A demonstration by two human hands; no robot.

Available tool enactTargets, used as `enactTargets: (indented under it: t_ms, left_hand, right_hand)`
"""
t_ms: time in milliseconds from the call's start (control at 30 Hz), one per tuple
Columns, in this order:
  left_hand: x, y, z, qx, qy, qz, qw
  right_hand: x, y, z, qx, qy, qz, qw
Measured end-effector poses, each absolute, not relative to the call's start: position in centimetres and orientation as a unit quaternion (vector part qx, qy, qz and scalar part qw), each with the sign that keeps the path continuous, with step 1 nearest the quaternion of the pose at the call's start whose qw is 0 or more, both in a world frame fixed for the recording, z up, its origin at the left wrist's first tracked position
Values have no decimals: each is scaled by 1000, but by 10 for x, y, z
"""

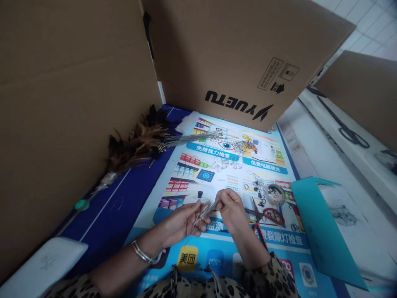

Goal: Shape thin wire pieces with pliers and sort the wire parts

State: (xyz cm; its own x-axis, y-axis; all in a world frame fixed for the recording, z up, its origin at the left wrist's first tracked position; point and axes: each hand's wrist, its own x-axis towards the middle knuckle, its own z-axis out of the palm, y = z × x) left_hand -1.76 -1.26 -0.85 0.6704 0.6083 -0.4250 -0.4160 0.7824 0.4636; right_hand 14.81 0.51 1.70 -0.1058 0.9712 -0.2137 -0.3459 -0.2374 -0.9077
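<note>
My left hand [182, 222] and my right hand [231, 207] meet above a printed poster [214, 256] spread on the table. Both pinch a thin bundle of metal wires [206, 211] that runs between them at a slant. A silver bangle sits on my left wrist. A feather duster [133, 147] with brown and black feathers lies at the back left, with a sheaf of long wires [192, 138] fanning from its end. Small wire loops [226, 164] lie on the poster beyond my hands.
Red-handled scissors [268, 215] and a roll of tape [275, 193] lie right of my hands. A teal folder [322, 231] rests at the right. Tall cardboard sheets [242, 54] wall the back and left. Black scissors [350, 133] lie on a white ledge.
</note>
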Motion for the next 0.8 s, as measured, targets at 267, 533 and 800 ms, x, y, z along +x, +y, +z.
enactTargets:
  t_ms: [267, 533, 800]
  left_hand:
    - [-19, -12, -6, 153, 293, 288, 898]
    - [-20, -13, -7, 222, 319, 295, 873]
    - [-22, -12, -5, 242, 326, 316, 858]
  right_hand:
    - [151, 6, 18, -496, -426, 568, 499]
    - [152, 10, 16, -497, -399, 565, 525]
    - [154, 15, 5, -443, -315, 618, 568]
